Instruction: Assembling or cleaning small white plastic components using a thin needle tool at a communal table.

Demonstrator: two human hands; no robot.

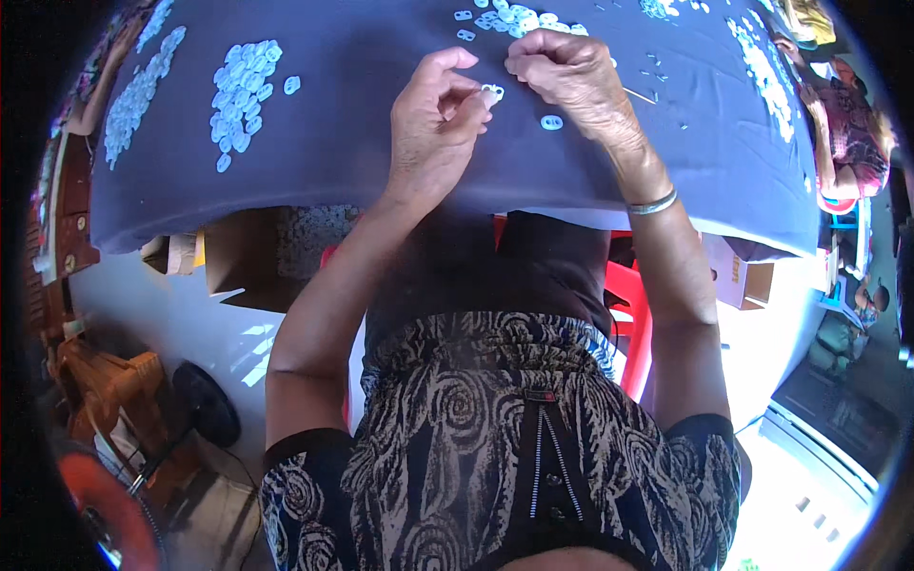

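Left hand [433, 119] half-curled, fingertips pinching white piece [492, 93]. Right hand [571, 81] bunched just beside it; cannot tell if holding anything. Shallow pinch might drop piece onto desk [333, 143]; right hand, lowering, might brush loose piece [551, 123] nearby.

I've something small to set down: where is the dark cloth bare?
The widest bare cloth lies between the left hand and the nearest pale pile to its left. Another patch, near the front edge, lies between the bracelet and the right pile. Crowded: the far pile, and right of the right hand, where tiny metal bits lie.
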